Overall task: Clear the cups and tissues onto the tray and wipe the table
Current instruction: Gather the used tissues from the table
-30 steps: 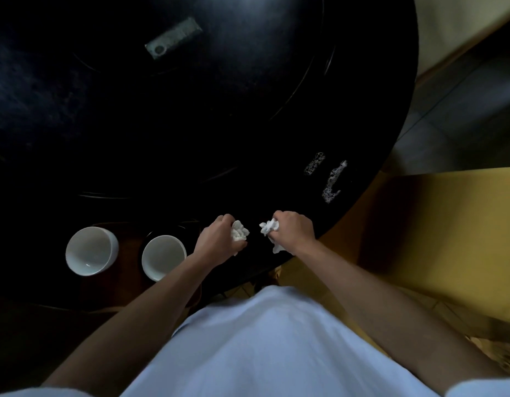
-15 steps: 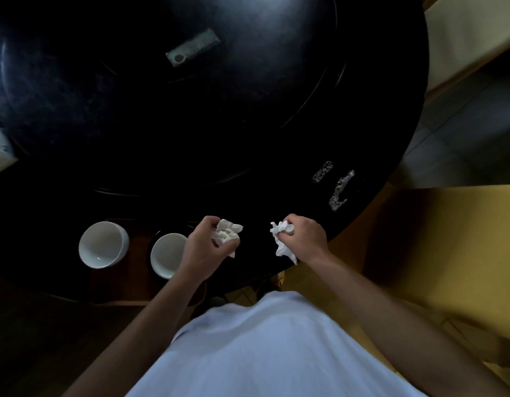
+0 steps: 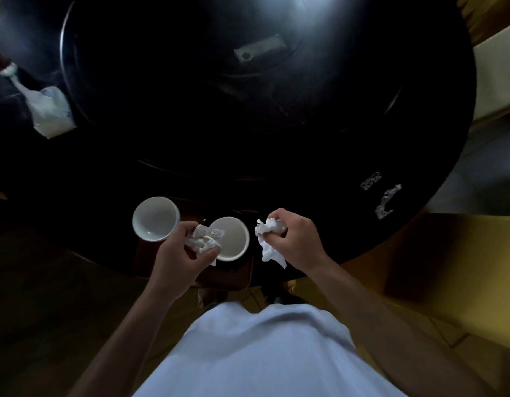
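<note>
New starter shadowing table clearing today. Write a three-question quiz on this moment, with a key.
1. True or false: both white cups lie tipped on their sides.
2. What does the right hand grip? A) a cloth B) a crumpled tissue C) a spoon
3. Fill in: the left hand holds its tissue over the ____ white cup.

Key:
1. False; left cup and right cup stand upright.
2. B, the right tissue.
3. Right; the left tissue overlaps its rim.
</note>
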Available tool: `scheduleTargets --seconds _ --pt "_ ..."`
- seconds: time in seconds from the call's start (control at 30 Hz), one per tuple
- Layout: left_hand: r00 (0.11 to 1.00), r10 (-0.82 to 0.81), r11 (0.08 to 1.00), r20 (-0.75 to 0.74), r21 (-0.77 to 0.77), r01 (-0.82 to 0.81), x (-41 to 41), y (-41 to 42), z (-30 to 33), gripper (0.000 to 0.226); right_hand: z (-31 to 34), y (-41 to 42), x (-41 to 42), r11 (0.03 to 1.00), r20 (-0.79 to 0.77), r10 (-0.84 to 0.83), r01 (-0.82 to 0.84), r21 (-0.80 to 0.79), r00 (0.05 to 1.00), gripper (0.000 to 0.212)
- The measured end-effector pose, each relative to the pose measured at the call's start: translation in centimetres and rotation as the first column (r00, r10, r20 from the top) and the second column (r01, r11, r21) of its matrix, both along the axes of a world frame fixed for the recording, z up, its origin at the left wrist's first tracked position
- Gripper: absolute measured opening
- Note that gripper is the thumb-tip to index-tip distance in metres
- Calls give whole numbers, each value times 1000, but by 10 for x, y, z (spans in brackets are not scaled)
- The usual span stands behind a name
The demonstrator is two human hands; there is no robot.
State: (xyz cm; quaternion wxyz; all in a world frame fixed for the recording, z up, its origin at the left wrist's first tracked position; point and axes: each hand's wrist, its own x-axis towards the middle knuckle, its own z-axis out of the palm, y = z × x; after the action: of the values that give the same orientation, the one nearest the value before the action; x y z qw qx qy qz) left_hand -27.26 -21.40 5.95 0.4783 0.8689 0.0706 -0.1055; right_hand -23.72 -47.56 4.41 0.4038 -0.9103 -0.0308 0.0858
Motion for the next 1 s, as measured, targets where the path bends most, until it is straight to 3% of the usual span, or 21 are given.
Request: scheduleTargets --seconds 0.4,0.83,1.0 --pt "996 -79 992 -38 99 82 -19 150 -35 50 -16 180 -53 998 -73 -29 25 -58 997 26" --pt "982 -157 960 -108 218 178 -13 167 -89 56 -57 244 -61 919 -160 -64 -4 -393 985 21" --pt "975 -167 942 -144 268 201 -10 170 -98 58 -67 247 -62 902 -198 -85 -9 -431 977 29"
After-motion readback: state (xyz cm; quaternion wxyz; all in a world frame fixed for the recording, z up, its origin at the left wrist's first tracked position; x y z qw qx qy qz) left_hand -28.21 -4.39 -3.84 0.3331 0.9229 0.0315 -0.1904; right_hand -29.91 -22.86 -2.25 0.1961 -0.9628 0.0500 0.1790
